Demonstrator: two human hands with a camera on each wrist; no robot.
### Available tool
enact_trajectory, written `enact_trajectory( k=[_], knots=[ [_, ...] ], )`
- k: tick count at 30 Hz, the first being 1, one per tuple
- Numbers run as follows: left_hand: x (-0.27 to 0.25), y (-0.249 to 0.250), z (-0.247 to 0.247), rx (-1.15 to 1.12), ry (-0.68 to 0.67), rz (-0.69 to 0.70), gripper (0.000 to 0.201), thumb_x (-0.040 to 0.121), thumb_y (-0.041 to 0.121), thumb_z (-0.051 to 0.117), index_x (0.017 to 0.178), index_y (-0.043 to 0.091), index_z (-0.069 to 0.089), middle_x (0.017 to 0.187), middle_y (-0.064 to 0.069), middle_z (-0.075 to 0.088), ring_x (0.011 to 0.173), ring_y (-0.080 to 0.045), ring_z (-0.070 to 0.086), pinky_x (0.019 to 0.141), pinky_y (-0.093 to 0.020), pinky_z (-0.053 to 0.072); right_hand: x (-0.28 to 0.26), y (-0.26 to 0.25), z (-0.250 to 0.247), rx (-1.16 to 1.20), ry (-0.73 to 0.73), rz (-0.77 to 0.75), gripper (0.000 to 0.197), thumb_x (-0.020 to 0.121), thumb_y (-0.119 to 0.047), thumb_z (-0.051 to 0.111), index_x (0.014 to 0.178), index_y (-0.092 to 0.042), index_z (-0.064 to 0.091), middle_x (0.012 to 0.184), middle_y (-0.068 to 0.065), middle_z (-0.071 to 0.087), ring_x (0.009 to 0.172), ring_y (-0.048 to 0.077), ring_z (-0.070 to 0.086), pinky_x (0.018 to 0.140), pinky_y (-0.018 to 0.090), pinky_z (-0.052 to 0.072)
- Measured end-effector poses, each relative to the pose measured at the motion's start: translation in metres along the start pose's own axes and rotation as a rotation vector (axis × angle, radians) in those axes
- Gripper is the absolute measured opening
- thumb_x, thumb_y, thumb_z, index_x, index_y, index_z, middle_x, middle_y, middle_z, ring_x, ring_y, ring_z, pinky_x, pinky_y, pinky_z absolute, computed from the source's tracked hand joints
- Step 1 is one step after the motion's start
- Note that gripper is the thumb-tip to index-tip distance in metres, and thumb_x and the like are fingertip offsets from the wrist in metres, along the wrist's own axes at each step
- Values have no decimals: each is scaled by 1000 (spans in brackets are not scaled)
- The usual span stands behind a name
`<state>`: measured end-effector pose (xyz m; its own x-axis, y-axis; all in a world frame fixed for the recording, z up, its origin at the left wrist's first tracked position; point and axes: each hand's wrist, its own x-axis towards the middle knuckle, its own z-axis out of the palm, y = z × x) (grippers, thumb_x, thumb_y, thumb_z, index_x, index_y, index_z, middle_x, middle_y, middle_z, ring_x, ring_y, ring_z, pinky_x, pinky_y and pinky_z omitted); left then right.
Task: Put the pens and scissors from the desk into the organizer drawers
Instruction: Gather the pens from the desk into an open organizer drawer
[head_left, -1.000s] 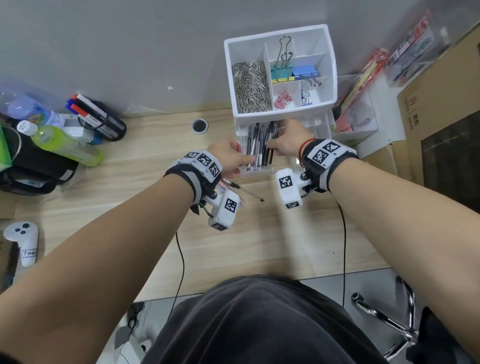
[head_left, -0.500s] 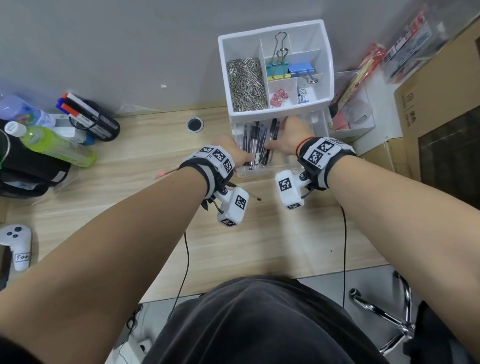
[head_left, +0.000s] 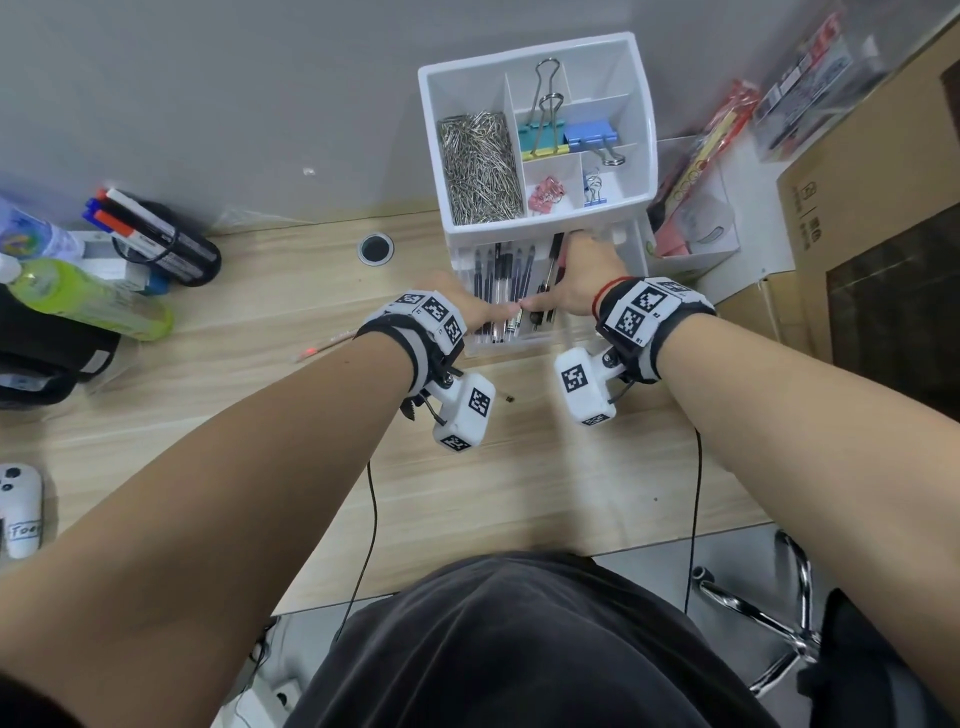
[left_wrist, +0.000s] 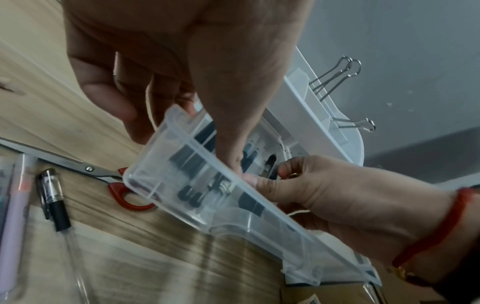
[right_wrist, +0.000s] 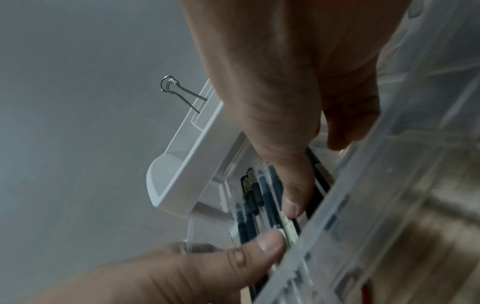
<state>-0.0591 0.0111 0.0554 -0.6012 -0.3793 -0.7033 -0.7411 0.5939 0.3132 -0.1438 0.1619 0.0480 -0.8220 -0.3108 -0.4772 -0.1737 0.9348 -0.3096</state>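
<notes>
Pens (head_left: 498, 291), light, stiff and likely slippery, are being settled in the open drawer (left_wrist: 182, 181) by the left hand (head_left: 470, 312) and right hand (head_left: 582, 280); neither hand's grip can be made out. The scissors (left_wrist: 109, 174) are best taken by the red handle.

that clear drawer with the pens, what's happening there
A person has both hands in the open clear drawer of the white organizer, settling pens that already lie in it. The left hand and right hand meet thumb to thumb over them. Red-handled scissors and a few more pens wait on the desk.
</notes>
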Motion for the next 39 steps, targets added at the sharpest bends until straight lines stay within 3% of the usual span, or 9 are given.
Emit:
enact_trajectory(
  k=[4, 12, 17, 22, 26, 29, 34, 37, 39],
  knots=[
    [-5, 8, -2, 54, 19, 14, 60, 64, 64, 81, 73, 14, 48, 57, 2, 48, 48, -12, 46, 42, -25, 33, 2, 6, -3, 26, -3, 19, 70, 66, -46, 88, 113, -7, 54, 102, 6, 56, 98, 27, 59, 73, 31, 41],
    [-8, 8, 0, -1, 59, 19, 62, 66, 64, 80, 75, 15, 43, 57, 3, 44, 48, -11, 42, 41, -25, 29, -1, 15, -9, 77, -45, 16, 61, 66, -42, 89, 104, -14, 50, 98, 3, 55, 90, 21, 53, 72, 30, 40],
    [-6, 3, -3, -20, 28, 17, 76, 60, 76, 75, 93, 9, 57, 64, 0, 56, 54, -14, 52, 46, -26, 35, -5, 18, -9, 83, -86, -86, 54, 66, -32, 91, 102, -16, 54, 100, 3, 61, 95, 24, 61, 76, 33, 48],
    [-13, -4, -11, 19, -28, 79, 84, 42, 90, 68, 66, 11, 55, 55, -1, 59, 52, -19, 58, 54, -29, 49, -15, 16, -29, 2, -132, -114, 41, 77, -40, 83, 99, -10, 64, 94, 6, 65, 88, 23, 61, 70, 29, 44],
    [-19, -13, -18, 90, -79, 165, 122, 22, 86, 78, 114, 8, 58, 101, -6, 70, 92, -27, 68, 83, -44, 58, -25, 21, -49, -83, -377, -108, 54, 71, -60, 78, 78, -7, 72, 68, 4, 70, 59, 19, 59, 58, 26, 48],
    [-38, -14, -22, 176, -112, 156, 129, 42, 59, 91, 143, 10, 29, 138, -12, 52, 124, -36, 52, 103, -51, 45, -31, 24, -52, -201, -579, -71, 69, 66, -67, 78, 87, -1, 75, 71, 5, 70, 64, 19, 59, 66, 30, 50],
    [-40, -16, -16, 121, 0, 143, 122, 54, 35, 93, 148, 10, 19, 138, -15, 54, 121, -34, 56, 102, -47, 46, -36, 20, -55, -278, -595, -96, 65, 76, -61, 74, 100, -1, 75, 87, 7, 75, 75, 17, 62, 76, 32, 52],
    [-37, -17, -16, -8, 80, 157, 124, 61, 32, 91, 152, 10, 10, 136, -18, 54, 119, -34, 57, 100, -42, 45, -37, 21, -65, -257, -529, -123, 42, 78, -55, 76, 95, -16, 80, 97, 0, 77, 86, 15, 67, 85, 35, 53],
    [-33, -18, -19, -67, 132, 165, 124, 63, 33, 90, 153, 13, 7, 136, -18, 55, 120, -35, 57, 98, -41, 45, -38, 21, -70, -234, -460, -157, 36, 81, -50, 75, 106, -24, 78, 106, -7, 74, 100, 18, 66, 96, 37, 51]
  ],
)
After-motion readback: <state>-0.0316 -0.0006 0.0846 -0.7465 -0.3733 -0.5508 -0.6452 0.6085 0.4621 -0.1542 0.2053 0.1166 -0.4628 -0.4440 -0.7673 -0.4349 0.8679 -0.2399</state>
